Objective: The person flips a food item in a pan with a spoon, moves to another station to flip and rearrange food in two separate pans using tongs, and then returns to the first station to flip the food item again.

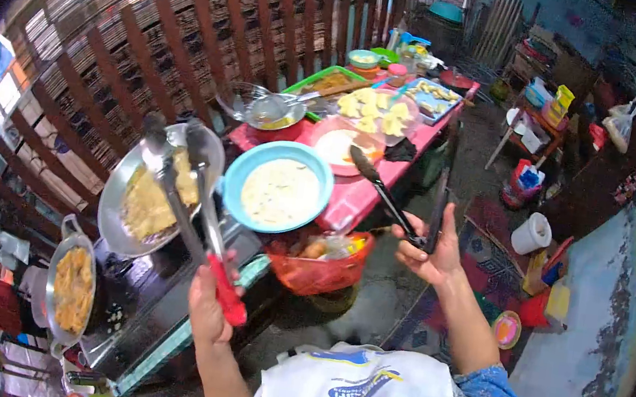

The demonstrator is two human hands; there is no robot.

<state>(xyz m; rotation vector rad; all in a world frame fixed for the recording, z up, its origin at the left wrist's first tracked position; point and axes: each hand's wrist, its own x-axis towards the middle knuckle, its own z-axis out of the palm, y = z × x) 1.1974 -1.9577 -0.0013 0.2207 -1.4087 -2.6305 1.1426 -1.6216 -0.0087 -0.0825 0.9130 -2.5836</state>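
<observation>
By the slatted fence (pixel 186 53), grips red-handled tongs (pixel 227 289) in left hand (pixel 209 309), black tongs (pixel 395 209) in right hand (pixel 439 255): likely light, springy, best held mid-handle.

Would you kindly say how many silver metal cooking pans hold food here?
2: the large round pan beside the light blue bowl and the smaller pan, lower left. Others may be hidden.

Makeshift kitchen around me: stove (pixel 139 287), wok (pixel 114 200) and pan (pixel 61 255) with golden food (pixel 73 291), bowl (pixel 234 186), food-laden bench (pixel 358 201).
</observation>
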